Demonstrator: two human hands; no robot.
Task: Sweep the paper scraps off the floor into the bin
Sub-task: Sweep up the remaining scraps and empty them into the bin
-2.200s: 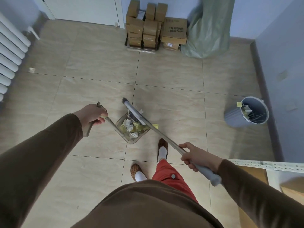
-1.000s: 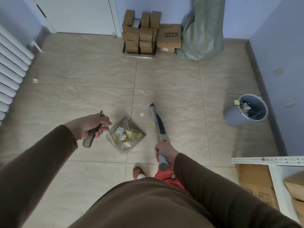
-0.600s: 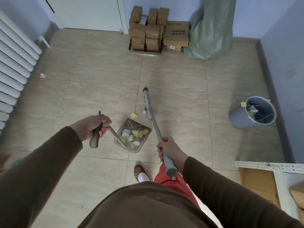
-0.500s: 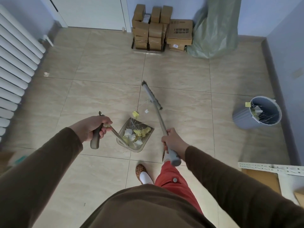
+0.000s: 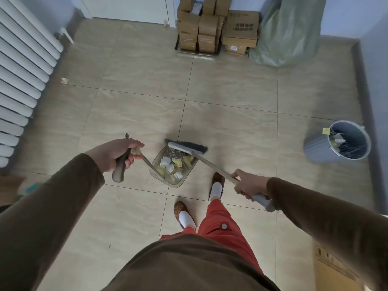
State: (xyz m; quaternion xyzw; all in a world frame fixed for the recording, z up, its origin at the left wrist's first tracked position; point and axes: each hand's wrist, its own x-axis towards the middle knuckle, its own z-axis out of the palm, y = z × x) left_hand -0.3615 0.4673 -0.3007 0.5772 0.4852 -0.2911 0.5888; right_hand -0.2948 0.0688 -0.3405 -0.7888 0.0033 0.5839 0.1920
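Note:
My left hand point(image 5: 114, 153) grips the handle of a clear dustpan point(image 5: 165, 178) that rests on the floor in front of my feet. Yellow and white paper scraps point(image 5: 173, 164) fill the pan. In my right hand point(image 5: 246, 183) is the long handle of a broom point(image 5: 212, 162). Its dark bristle head point(image 5: 189, 145) lies across the pan's far mouth. A grey bin point(image 5: 338, 145) stands on the floor at the right near the wall, with scraps inside. One small scrap point(image 5: 64, 80) lies far left by the radiator.
Stacked cardboard boxes point(image 5: 212, 26) and a green sack point(image 5: 287, 32) stand against the far wall. A white radiator point(image 5: 19, 76) lines the left side. A cardboard box point(image 5: 336, 271) sits at the lower right. My feet point(image 5: 216, 185) are just behind the pan.
The broom head has swung back from the floor beyond the pan to the pan's mouth, taking the loose yellow and white scraps with it. My right hand moved rightwards.

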